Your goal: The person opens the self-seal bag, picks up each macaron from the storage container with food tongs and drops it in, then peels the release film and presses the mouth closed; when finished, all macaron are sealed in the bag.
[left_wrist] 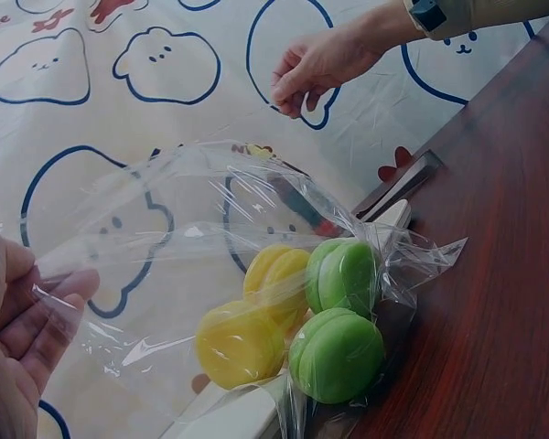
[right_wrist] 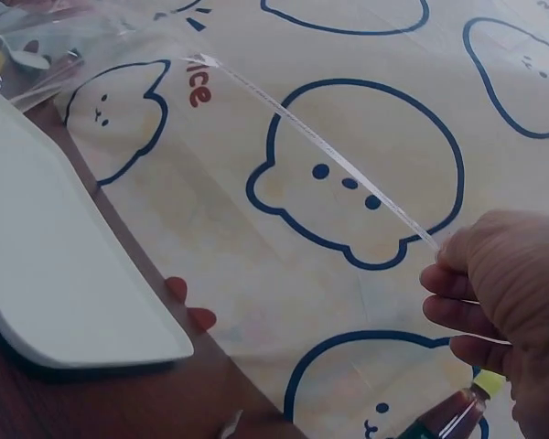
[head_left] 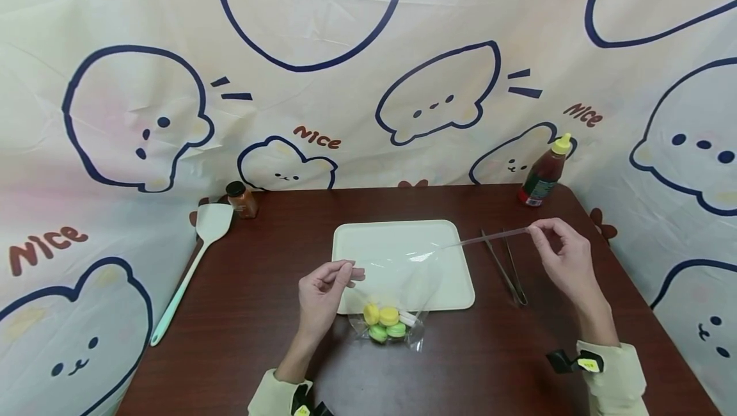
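Observation:
A clear plastic bag (left_wrist: 156,343) holds yellow macarons (left_wrist: 241,346) and green macarons (left_wrist: 337,355). It lies over the front edge of a white tray (head_left: 460,288), its upper part raised. My left hand (head_left: 324,288) pinches the bag's open end at the left, the film lying across its fingers in the left wrist view. To the right, my right hand (head_left: 567,259) pinches the end of a thin clear strip (right_wrist: 334,157) between thumb and forefinger. The strip stretches taut from the bag's upper right side. A small white piece beside the macarons is unclear.
Metal tongs (head_left: 507,272) lie right of the tray. A red sauce bottle with a yellow cap (head_left: 543,176) stands at the back right. Back left are a small spice jar (head_left: 242,200) and a spatula (head_left: 192,262) along the table's left edge. A printed cloth hangs behind.

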A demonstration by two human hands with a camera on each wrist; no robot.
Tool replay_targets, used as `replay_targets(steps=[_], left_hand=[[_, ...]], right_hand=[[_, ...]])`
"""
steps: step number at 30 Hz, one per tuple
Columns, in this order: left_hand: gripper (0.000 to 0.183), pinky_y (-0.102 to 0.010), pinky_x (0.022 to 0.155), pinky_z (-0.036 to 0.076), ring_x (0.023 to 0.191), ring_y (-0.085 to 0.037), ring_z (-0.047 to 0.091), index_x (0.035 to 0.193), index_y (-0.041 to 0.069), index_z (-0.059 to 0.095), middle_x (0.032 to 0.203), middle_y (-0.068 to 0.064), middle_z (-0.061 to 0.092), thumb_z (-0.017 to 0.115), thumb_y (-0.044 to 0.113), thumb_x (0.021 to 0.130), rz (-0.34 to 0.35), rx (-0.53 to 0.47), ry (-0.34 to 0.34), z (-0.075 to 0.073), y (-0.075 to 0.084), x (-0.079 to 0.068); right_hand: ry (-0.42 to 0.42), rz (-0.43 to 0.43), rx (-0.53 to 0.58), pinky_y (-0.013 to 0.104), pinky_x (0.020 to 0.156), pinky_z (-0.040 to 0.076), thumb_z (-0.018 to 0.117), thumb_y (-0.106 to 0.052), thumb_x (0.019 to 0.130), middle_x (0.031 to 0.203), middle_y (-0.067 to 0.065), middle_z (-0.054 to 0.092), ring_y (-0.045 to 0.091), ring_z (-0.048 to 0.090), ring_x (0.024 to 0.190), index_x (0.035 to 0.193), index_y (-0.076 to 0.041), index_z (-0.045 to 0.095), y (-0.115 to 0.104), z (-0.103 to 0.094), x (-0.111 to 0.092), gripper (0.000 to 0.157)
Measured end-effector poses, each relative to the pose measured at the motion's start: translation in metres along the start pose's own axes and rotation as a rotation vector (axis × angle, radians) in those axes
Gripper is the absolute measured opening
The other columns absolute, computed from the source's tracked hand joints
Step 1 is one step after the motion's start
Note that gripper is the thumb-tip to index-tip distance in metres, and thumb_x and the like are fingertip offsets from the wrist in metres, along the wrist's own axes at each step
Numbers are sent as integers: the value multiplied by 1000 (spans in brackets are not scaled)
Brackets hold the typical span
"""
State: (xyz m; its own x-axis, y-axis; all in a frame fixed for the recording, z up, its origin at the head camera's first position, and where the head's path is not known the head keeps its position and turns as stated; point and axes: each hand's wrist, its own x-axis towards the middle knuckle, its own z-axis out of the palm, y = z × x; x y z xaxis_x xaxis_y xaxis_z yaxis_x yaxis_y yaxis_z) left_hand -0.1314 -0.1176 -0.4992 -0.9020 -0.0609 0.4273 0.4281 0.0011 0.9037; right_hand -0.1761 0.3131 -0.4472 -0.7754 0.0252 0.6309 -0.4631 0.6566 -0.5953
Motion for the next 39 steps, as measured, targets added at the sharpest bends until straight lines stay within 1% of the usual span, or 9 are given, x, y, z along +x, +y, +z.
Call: replay_targets(steps=[3, 8, 11, 16, 21, 26, 29, 34, 39], left_hand=[[13, -30, 71, 60, 75, -40, 73, 108, -3, 75, 91, -18, 79, 63, 0, 103, 5, 7, 2, 0, -1, 0], [12, -29, 71, 60, 76, -34, 74, 107, -7, 73, 91, -18, 79, 64, 0, 102, -10, -2, -12, -1, -2, -1], [14, -29, 72, 60, 76, -34, 74, 106, -10, 72, 91, -18, 79, 65, 1, 102, -16, -10, 3, -2, -3, -1], [11, -31, 71, 61, 76, -41, 73, 105, -3, 75, 91, -19, 79, 66, 2, 102, -15, -6, 33, -3, -2, 0], [11, -32, 72, 61, 77, -43, 72, 105, 1, 76, 92, -18, 79, 65, 2, 102, -23, -2, 28, -4, 0, -1], [13, -29, 72, 60, 76, -38, 73, 106, -8, 73, 92, -20, 79, 64, 1, 102, -18, -8, 21, -3, 1, 0], [16, -29, 72, 60, 74, -38, 73, 107, -14, 71, 92, -21, 78, 64, 0, 102, -18, -13, 16, -3, 0, 0], [12, -29, 71, 60, 75, -45, 71, 106, -5, 74, 92, -19, 79, 65, 1, 102, -22, -16, 17, -2, -1, 0], [12, -31, 72, 61, 76, -42, 73, 106, 0, 76, 92, -18, 79, 65, 1, 102, -22, -18, 14, -2, 0, 1]], right_hand=[[8, 25, -1, 12, 71, 39, 73, 3, 95, 93, 10, 70, 1, 52, 79, 103, 0, 73, 6, -1, -2, 9], [7, 52, -16, 14, 66, 38, 73, 2, 95, 92, 1, 68, 2, 50, 76, 103, -1, 73, 15, -2, -6, 8], [23, 56, -27, 16, 66, 39, 73, 1, 96, 92, -6, 66, 1, 50, 77, 103, 1, 72, 21, -5, -6, 7], [45, 110, -52, 14, 66, 38, 72, -4, 98, 92, -22, 61, 0, 49, 77, 105, 2, 71, 32, -16, -8, 9], [-10, 189, -101, 12, 68, 39, 71, -15, 101, 93, -30, 58, 0, 49, 78, 111, -1, 72, 47, -25, -10, 18], [-57, 259, -134, 10, 67, 40, 68, -24, 104, 93, -31, 57, 1, 51, 78, 114, -1, 73, 61, -30, -15, 26], [-65, 276, -137, 10, 66, 40, 67, -24, 104, 94, -30, 57, 2, 51, 77, 116, -1, 73, 66, -31, -19, 26], [-32, 250, -130, 11, 69, 39, 71, -19, 102, 99, -26, 61, -2, 51, 81, 116, -4, 74, 68, -29, -21, 21], [2, 219, -137, 12, 79, 36, 75, -17, 99, 100, -14, 66, -9, 52, 92, 110, -3, 75, 63, -27, -17, 18]])
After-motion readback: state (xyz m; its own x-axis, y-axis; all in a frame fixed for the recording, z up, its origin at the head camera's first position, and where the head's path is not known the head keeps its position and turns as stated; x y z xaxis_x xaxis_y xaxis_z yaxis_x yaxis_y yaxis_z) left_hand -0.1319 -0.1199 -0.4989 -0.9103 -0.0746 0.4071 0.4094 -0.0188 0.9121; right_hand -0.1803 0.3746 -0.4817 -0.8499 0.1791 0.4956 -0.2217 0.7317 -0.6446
